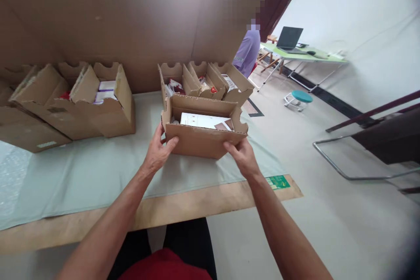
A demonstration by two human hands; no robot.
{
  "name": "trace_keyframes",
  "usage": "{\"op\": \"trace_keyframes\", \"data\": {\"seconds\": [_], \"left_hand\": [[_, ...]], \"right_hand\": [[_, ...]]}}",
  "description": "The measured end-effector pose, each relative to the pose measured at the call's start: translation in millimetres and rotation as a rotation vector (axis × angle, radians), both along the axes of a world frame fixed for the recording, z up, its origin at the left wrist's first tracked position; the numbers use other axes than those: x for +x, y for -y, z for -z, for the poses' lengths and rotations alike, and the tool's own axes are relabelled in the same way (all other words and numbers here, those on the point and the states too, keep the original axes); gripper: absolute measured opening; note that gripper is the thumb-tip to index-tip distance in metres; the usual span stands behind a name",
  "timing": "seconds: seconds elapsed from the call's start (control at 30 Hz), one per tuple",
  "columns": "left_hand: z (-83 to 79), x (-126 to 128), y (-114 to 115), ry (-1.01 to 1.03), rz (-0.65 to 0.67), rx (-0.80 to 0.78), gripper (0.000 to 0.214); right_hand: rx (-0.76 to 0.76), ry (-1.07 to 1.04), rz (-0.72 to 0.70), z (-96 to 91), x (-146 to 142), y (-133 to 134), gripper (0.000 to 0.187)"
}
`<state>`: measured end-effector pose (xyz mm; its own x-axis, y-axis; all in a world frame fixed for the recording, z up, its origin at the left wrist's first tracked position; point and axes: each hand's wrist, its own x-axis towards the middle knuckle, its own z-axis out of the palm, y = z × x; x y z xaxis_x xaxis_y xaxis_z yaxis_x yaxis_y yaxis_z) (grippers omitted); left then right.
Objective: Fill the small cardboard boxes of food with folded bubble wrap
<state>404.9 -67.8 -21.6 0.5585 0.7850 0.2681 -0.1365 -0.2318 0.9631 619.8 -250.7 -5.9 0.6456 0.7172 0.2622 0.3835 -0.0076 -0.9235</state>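
Note:
Between my two hands is an open-topped cardboard box (200,140), long side toward me. My left hand (157,151) grips its left end, thumb on the front face. At the right end my right hand (242,155) does the same, its thumb pressed on the front. The fingers behind the box are partly hidden. Inside lies a white carton (205,121) with brown marks, beside something clear that I cannot make out. Right behind stand more cardboard boxes (193,79), holding red-and-white packets (175,86) and a white printed box (230,83).
At the left stand several cardboard boxes (116,118), one with white-and-purple cartons (105,92). A tall cardboard panel (131,22) rises behind. Pale cloth (114,170) covers the table. Beyond it are a person in purple (247,50), a green stool (302,96) and a laptop (289,38) on another table.

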Motion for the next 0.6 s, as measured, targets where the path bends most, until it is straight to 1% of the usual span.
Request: {"op": "trace_keyframes", "data": {"seconds": [0.07,0.1,0.17,0.27,0.33,0.4,0.47,0.53,0.57,0.6], "left_hand": [[-2.0,1,9,0.016,-0.004,-0.041,0.063],[-2.0,-3,16,0.008,-0.028,-0.052,0.061],[0.8,-22,34,-0.027,-0.088,-0.058,0.056],[7.1,-71,64,-0.105,-0.19,-0.051,0.046],[5.6,-111,76,-0.153,-0.291,-0.043,0.044],[-5.1,-146,76,-0.194,-0.409,-0.017,0.045],[-22.9,-168,67,-0.232,-0.548,0.052,0.045],[-40.6,-173,57,-0.244,-0.666,0.122,0.044],[-46.7,-171,55,-0.237,-0.686,0.139,0.045],[-50.1,-166,55,-0.219,-0.675,0.142,0.046]], "right_hand": [[-0.007,-0.009,0.041,-2.3,-12,-4,0.062],[-0.018,0.005,0.064,-4.1,-18,-1,0.061],[-0.032,0.046,0.091,-6.5,-35,14,0.056],[-0.016,0.082,0.055,-8.3,-68,40,0.053],[-0.01,0.064,-0.036,-12.1,-95,42,0.054],[-0.007,0.029,-0.138,-20.8,-121,27,0.054],[0.024,-0.001,-0.208,-33.8,-140,1,0.053],[0.08,-0.016,-0.242,-47.0,-148,-23,0.05],[0.106,-0.019,-0.245,-51.8,-148,-29,0.048],[0.122,-0.02,-0.234,-54.4,-146,-30,0.046]]}}
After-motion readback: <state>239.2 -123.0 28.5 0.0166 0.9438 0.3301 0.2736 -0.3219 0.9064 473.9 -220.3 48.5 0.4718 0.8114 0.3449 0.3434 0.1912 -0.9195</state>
